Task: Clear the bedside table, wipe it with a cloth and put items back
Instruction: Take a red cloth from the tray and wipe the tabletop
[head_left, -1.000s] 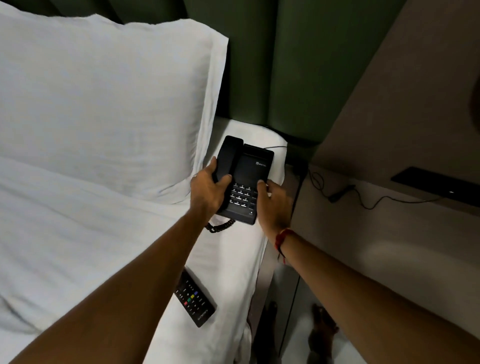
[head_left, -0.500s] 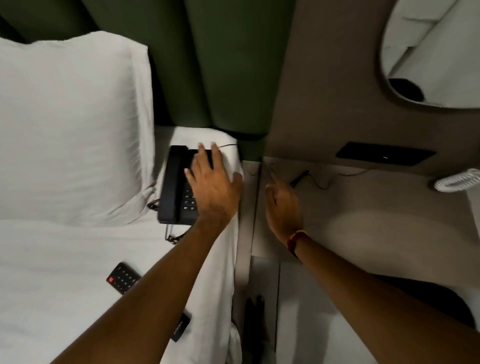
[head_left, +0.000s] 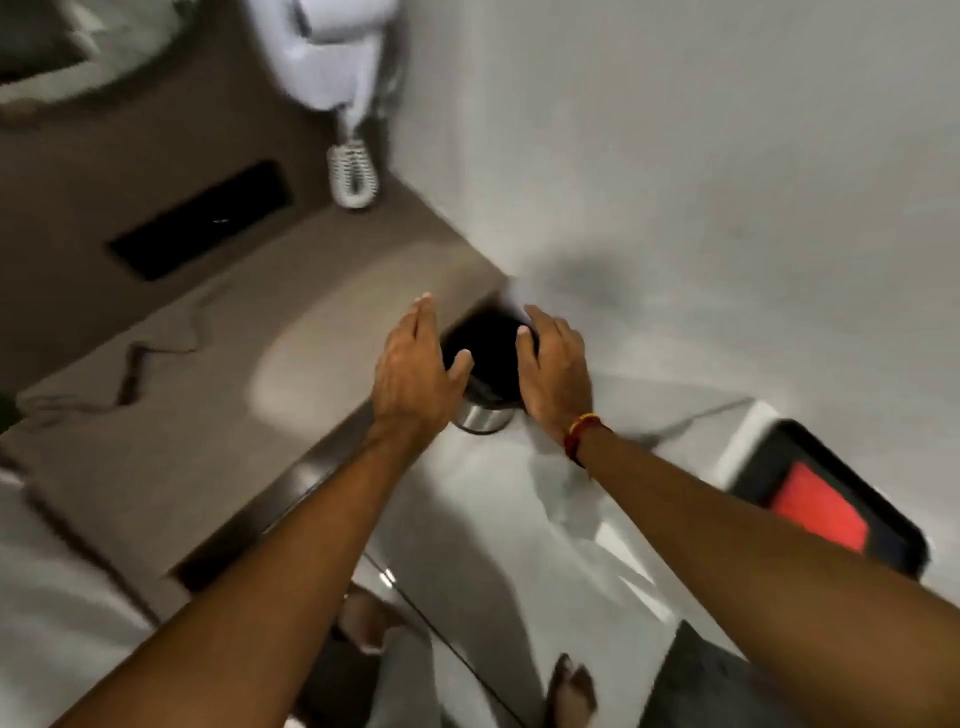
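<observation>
- Far left, on the brown bedside table (head_left: 234, 415): a loose dark cable (head_left: 135, 364) trailing across the top. Likely to snag or drag under a wiping cloth if left there.
- Above, on the wall: a white hair dryer (head_left: 332, 57) with its coiled cord (head_left: 353, 176) hanging just over the table's back edge. Could be knocked by a raised elbow.
- Centre: left hand (head_left: 415, 374) spread flat, fingers together, thumb apart, just beside the left wall of a steel waste bin (head_left: 483, 415) with a black liner. Too blurred to tell whether touching.
- At the table's right end, by the white wall: the bin itself. Cannot tell whether standing on the table or on the floor beside it.
- Right hand (head_left: 553, 369), red thread at the wrist, cupped round the bin's right rim, not closed on it. Smooth steel, only palms pressing: might slip or tip when lifted, spilling whatever lies inside.
- Far right: a black tray (head_left: 904, 540) with something red on it, well apart.
</observation>
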